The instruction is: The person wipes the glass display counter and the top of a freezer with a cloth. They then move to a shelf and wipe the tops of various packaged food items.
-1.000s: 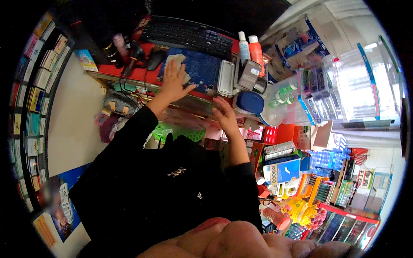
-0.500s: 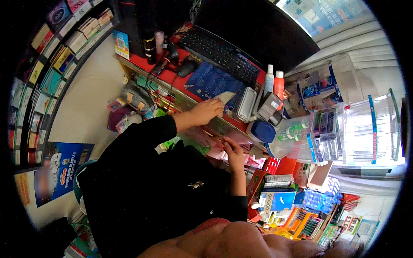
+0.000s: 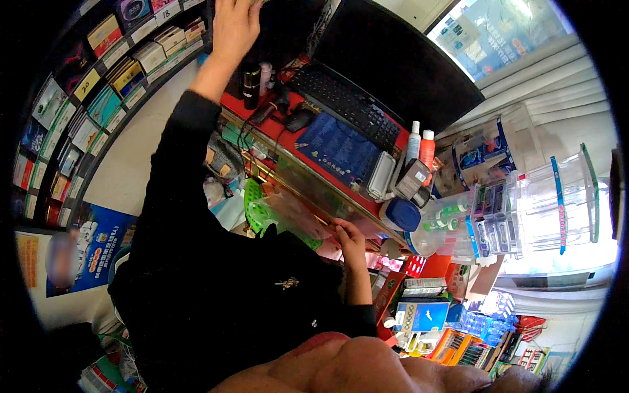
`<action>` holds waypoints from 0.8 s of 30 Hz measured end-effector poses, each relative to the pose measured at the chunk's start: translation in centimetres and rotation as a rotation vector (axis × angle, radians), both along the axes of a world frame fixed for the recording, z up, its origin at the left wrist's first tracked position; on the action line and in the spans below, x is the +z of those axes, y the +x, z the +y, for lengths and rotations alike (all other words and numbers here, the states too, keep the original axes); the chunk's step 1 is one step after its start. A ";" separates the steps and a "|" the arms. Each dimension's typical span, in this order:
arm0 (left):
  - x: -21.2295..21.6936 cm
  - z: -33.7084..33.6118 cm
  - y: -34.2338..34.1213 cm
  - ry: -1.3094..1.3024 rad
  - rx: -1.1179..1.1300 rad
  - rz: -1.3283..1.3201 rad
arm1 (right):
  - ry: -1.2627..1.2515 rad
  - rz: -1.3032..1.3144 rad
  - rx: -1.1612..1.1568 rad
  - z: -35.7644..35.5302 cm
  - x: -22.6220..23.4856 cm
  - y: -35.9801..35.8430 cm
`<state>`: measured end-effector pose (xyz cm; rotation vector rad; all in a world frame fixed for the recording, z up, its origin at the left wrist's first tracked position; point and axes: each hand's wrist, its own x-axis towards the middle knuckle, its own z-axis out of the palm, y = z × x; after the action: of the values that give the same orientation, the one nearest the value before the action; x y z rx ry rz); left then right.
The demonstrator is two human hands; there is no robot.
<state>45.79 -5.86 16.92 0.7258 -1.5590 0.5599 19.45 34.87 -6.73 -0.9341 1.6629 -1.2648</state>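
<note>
My left hand (image 3: 234, 29) is raised at the top edge of the view, beside the shelf of small packets (image 3: 124, 75). Its fingers are partly cut off; a sliver of a pale flat piece shows at the fingertips. My right hand (image 3: 352, 241) stays low in front of the counter's front edge, fingers curled and pinched together. A clear plastic bag (image 3: 288, 213) lies close to its fingertips, over a green plastic basket (image 3: 255, 203). Whether the right fingers grip the bag's edge is hard to make out. The dark blue mat (image 3: 337, 147) lies uncovered on the red counter.
A keyboard (image 3: 344, 98), a mouse (image 3: 300, 119) and a hair dryer (image 3: 278, 101) with cables sit below a large monitor (image 3: 400, 59). Bottles (image 3: 426, 147), a grey case (image 3: 381, 175) and a blue-lidded jar (image 3: 401, 215) crowd the right end, near clear plastic bins (image 3: 537, 203).
My left hand has swung from above the mat up and left toward the shelf, carrying the pale flat piece. My right hand has shifted slightly down; the view has turned a little left.
</note>
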 end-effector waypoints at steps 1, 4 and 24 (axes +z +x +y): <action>-0.2 -0.9 0.4 0.009 0.018 -0.044 | -0.012 -0.001 0.010 -0.1 0.2 0.3; -2.1 -2.0 0.6 0.051 0.029 -0.149 | 0.052 -0.113 -0.004 0.1 1.0 0.8; -25.6 0.7 4.5 0.828 -0.204 0.782 | 0.117 -0.085 -0.017 0.4 -0.9 0.8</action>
<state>50.32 -5.21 -8.67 1.1971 -1.0471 -0.5358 20.27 35.30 -7.64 -0.7868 1.6629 -1.1886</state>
